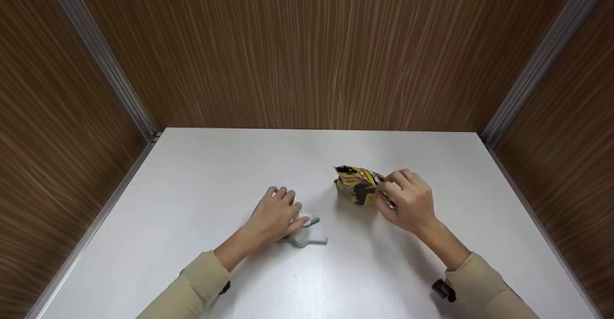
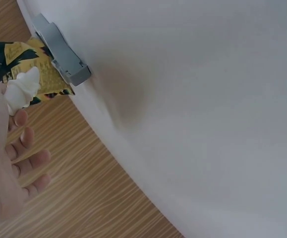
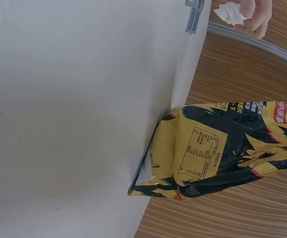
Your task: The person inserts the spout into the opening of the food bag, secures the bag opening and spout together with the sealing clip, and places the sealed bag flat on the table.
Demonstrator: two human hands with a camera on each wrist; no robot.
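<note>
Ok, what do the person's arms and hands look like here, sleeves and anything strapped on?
Both hands are bare: left hand, right hand. Each arm wears a beige long sleeve ending at the wrist. A small black device sits under the right cuff, and a dark bit shows under the left cuff.

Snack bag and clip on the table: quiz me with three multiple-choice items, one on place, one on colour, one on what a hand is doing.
1. Where is the snack bag relative to the grey clip?
A. Farther from the person and to the right
B. On top of it
C. Nearer the person and to the left

2. What are the snack bag's main colours?
A. Blue and white
B. Yellow and black
C. Plain red

3. What is the right hand doing?
A. Lying flat on the white table
B. Gripping the bag
C. Holding the clip

Answers:
1 A, the head view shows the bag beyond the clip, rightward.
2 B, the right wrist view shows yellow and black print.
3 B, its fingers curl round the bag's side.
</note>
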